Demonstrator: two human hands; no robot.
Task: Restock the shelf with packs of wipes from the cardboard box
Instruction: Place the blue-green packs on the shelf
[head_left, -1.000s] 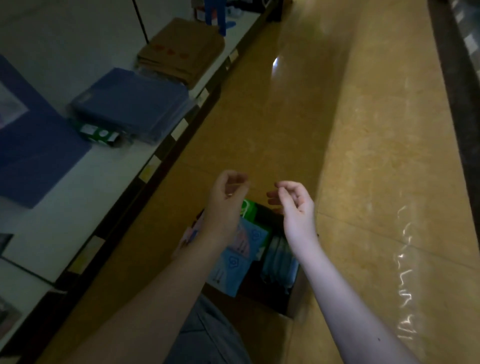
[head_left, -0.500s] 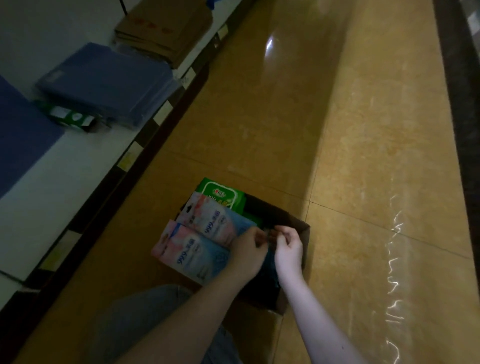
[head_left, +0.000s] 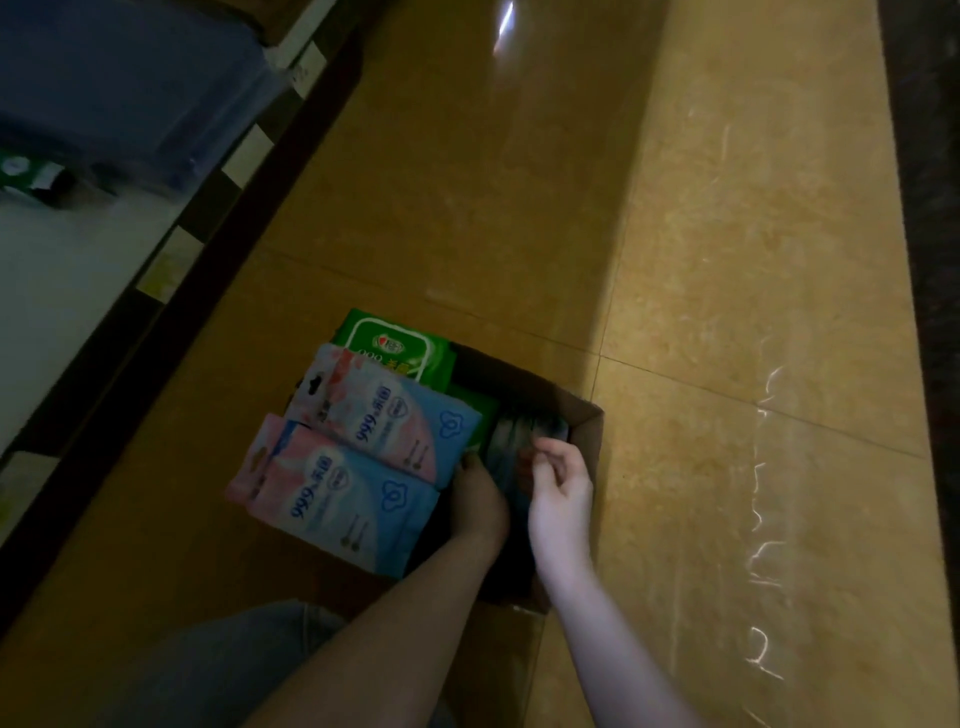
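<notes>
Shop aisle. Shelf (head_left: 62, 270) edge carries a row of price tags (head_left: 165, 267), stacked goods (head_left: 124, 93) on it, tiled floor (head_left: 727, 260), open box (head_left: 582, 421) of retail wipes packs (head_left: 337, 499).

Open brown cardboard box (head_left: 582, 426): one. Pink-and-blue wipe packs (head_left: 384, 415): two. Green wipe pack (head_left: 395, 345): one. Bare hands (head_left: 563, 491): two. Upright packs inside box: uncountable.
</notes>
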